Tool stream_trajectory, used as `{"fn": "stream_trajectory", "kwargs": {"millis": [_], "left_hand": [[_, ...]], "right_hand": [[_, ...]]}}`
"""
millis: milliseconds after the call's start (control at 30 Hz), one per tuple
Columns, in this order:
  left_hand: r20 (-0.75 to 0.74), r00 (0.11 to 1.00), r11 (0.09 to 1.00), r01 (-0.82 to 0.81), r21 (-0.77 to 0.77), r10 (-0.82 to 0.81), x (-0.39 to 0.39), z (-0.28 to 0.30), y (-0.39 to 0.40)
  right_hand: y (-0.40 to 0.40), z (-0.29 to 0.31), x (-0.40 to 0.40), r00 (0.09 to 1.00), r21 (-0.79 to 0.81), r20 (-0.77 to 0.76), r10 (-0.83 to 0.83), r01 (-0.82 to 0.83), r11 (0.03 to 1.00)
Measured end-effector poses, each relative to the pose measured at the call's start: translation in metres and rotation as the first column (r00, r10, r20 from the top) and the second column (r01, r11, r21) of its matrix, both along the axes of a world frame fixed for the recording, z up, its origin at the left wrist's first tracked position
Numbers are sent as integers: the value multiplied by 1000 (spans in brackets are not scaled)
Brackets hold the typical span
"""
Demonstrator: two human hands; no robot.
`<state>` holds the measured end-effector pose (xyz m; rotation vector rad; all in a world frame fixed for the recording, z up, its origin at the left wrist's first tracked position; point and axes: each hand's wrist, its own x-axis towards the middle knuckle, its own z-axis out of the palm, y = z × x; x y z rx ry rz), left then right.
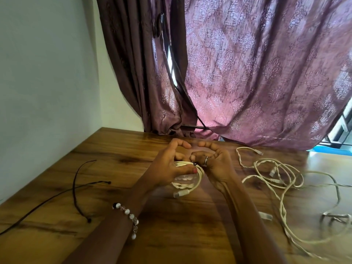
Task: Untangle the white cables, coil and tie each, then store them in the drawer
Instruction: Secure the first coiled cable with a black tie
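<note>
A coiled white cable (pixel 187 184) rests on the wooden table (pixel 118 153) between my two hands, its clear plug sticking out at the near side. My left hand (pixel 167 166) holds the coil's left side, thumb across the loops. My right hand (pixel 213 164), with a ring on one finger, pinches a thin dark tie at the top of the coil. To the right lies a loose tangle of white cables (pixel 276 176) with several plugs. No drawer is in view.
Two thin dark cords (pixel 76 187) lie on the table's left part. A pale wall borders the left side. Purple patterned curtains (pixel 247 73) hang behind the table's far edge, with a window at the far right.
</note>
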<state>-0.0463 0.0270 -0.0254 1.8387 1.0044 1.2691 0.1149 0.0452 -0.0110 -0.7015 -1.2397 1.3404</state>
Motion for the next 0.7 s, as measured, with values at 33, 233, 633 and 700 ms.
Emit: {"fn": "stream_trajectory", "kwargs": {"millis": [33,233,633,700], "left_hand": [[7,1000,1000,9,1,-9,-1,0,0],[63,996,998,55,29,-57,6,-2,0],[196,977,995,94,-20,-88,7,-3,1],[200,976,996,89,-26,-82,7,-6,3]], "right_hand": [[0,1,-1,999,-27,-38,5,-6,1000],[-1,3,-3,986,-166,-162,-44,17,986],[-2,1,-13,965,-182,-77,-252,235,955],[-3,1,-12,967,-171,-54,-250,238,956]]}}
